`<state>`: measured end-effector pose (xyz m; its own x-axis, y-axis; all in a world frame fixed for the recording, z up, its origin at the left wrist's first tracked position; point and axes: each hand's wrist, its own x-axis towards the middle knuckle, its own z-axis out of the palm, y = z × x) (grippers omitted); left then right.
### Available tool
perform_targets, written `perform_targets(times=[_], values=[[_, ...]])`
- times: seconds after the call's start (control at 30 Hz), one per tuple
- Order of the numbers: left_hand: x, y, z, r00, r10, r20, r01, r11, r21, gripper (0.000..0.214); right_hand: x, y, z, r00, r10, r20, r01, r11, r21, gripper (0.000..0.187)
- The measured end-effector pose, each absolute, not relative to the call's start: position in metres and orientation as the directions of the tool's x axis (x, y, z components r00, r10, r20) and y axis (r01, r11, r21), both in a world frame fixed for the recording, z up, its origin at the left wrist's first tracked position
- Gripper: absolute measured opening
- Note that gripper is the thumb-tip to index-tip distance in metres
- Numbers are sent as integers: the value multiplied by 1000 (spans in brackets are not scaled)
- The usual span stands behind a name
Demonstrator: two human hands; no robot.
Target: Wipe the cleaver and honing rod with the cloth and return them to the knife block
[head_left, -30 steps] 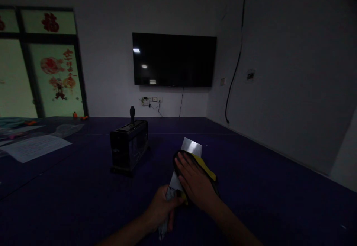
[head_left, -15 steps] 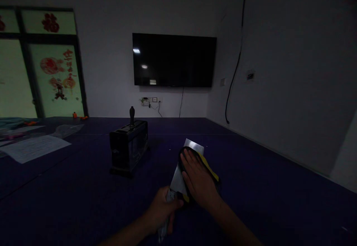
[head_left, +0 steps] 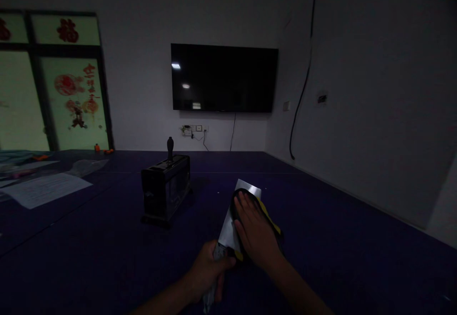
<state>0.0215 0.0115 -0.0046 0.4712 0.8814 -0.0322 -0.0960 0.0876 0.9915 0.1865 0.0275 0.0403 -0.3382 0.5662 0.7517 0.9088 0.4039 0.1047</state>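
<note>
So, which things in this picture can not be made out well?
All in the head view:
- The handle of the metal blade: hidden inside the left hand.
- The yellow and black pad: mostly under the right hand, kind unclear.
- The black box: front lost in the darkness.
- The papers: print too small, cut by the left edge.

2 hands [head_left: 207,270] [head_left: 255,231], 1 metal plate [head_left: 228,227], 1 cloth [head_left: 268,216], 1 toaster [head_left: 164,189], 1 TV [head_left: 224,77].

We see a silver metal sheet [head_left: 227,228], a yellow-and-black cloth [head_left: 268,214], a black toaster [head_left: 164,189], a deep violet counter [head_left: 339,239], and red paper-cut patterns on pale green glass [head_left: 67,132].
</note>
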Motion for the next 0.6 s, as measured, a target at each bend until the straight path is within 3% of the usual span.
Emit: perform_targets(times=[0.33, 0.6], values=[[20, 13, -4, 489, 870, -66, -110, 136, 985, 48, 188, 33, 33, -287, 587, 757, 936, 342, 89, 54], [21, 14, -5, 483, 873, -69, -120, 144, 982, 48, 190, 29, 30, -314, 562, 765, 903, 426, 57, 53]])
